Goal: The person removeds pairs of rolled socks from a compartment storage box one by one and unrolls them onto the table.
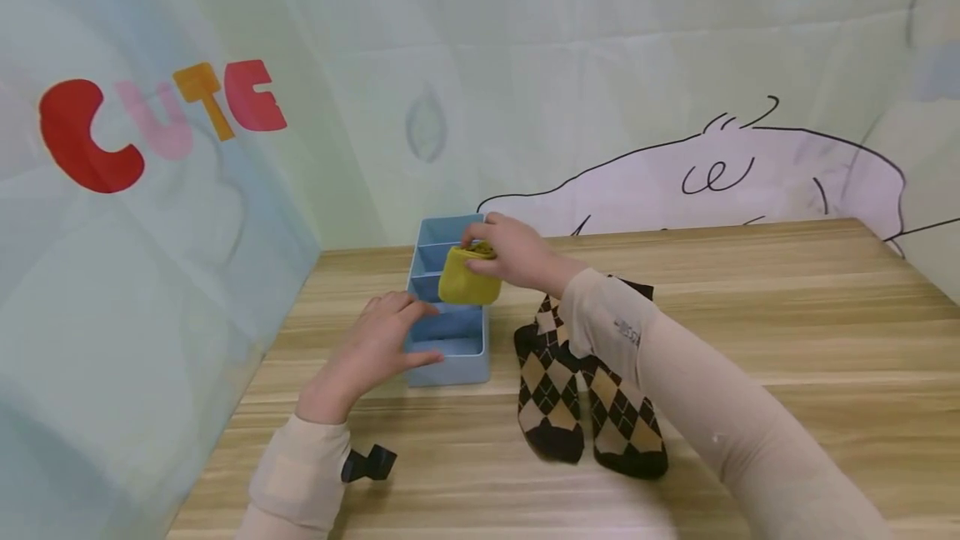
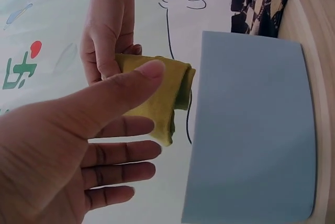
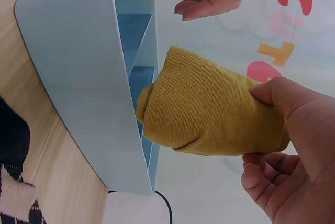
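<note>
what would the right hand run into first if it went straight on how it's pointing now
Most likely the blue divided box, with the folded yellow cloth in the right hand leading. Depth is hard to judge, so which part of it comes first is unclear.

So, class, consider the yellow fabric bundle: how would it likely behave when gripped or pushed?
The yellow fabric bundle should be soft and squashable, given its creased, ribbed cloth. It is probably light: the right hand holds it up by one end. Pushed, it would likely slide or bunch rather than roll, since its folded sides look flattish.
</note>
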Action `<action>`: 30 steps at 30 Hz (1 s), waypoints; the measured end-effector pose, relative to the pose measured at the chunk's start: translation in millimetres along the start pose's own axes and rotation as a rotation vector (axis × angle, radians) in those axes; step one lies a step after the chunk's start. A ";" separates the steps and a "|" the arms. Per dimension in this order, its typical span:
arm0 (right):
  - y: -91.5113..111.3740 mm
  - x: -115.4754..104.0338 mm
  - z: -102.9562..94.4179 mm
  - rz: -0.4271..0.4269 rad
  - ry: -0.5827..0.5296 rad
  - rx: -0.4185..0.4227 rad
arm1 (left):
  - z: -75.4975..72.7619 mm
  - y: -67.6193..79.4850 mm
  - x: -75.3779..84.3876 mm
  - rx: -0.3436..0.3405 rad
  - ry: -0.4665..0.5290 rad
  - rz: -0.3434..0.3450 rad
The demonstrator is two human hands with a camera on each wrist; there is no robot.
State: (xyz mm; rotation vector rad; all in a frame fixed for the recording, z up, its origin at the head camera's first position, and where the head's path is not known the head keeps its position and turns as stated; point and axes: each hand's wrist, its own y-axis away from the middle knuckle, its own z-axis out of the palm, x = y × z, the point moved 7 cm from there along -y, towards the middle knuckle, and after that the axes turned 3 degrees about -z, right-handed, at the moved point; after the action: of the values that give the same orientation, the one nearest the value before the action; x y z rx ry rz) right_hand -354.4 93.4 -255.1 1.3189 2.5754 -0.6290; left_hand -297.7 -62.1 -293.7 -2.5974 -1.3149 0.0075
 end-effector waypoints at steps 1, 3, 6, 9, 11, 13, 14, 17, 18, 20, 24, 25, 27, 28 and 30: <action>1.4 0.7 -0.9 0.002 -0.001 0.002 | 0.2 -0.4 1.3 0.008 -0.003 0.007; 4.5 2.8 -2.4 0.008 -0.002 0.006 | 1.4 -1.6 3.9 0.022 -0.011 0.021; 9.2 7.0 -3.3 0.027 -0.012 0.003 | 3.0 -2.9 8.2 0.048 -0.020 0.044; 14.0 11.4 -2.7 0.047 -0.016 -0.009 | 3.9 -3.8 12.2 0.077 -0.028 0.058; 17.3 13.9 -2.2 0.055 -0.015 -0.014 | 4.7 -4.4 14.7 0.094 -0.035 0.064; 20.7 15.9 -1.7 0.055 -0.007 -0.019 | 5.7 -4.9 16.9 0.114 -0.042 0.072; 22.5 16.7 -1.5 0.053 -0.005 -0.019 | 6.3 -5.1 18.0 0.125 -0.046 0.077; 28.2 18.4 -1.4 0.044 -0.002 -0.013 | 6.8 -5.0 21.3 0.165 -0.046 0.093; 30.2 18.9 -1.4 0.043 -0.002 -0.009 | 6.8 -4.9 22.2 0.177 -0.046 0.098; 34.3 19.8 -2.2 0.045 -0.005 -0.004 | 6.3 -5.0 24.2 0.198 -0.042 0.107; 41.2 23.0 -4.2 0.060 -0.007 -0.001 | 6.1 -5.5 27.5 0.223 -0.034 0.112; 42.8 23.8 -4.8 0.062 -0.003 -0.001 | 6.4 -5.6 28.4 0.231 -0.029 0.116; 45.8 25.5 -5.7 0.063 0.000 0.004 | 7.5 -5.6 30.6 0.254 -0.029 0.129; 47.6 25.7 -6.3 0.057 0.006 0.006 | 8.2 -5.6 32.3 0.268 -0.031 0.140; 51.3 26.4 -6.8 0.051 0.018 0.007 | 10.3 -5.7 35.8 0.294 -0.037 0.165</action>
State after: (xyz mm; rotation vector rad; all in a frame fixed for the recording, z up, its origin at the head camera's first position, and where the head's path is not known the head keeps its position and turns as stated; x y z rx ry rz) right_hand -328.4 142.3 -272.9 1.3941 2.5468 -0.6203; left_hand -281.9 -28.3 -299.1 -2.4527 -1.0193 0.2574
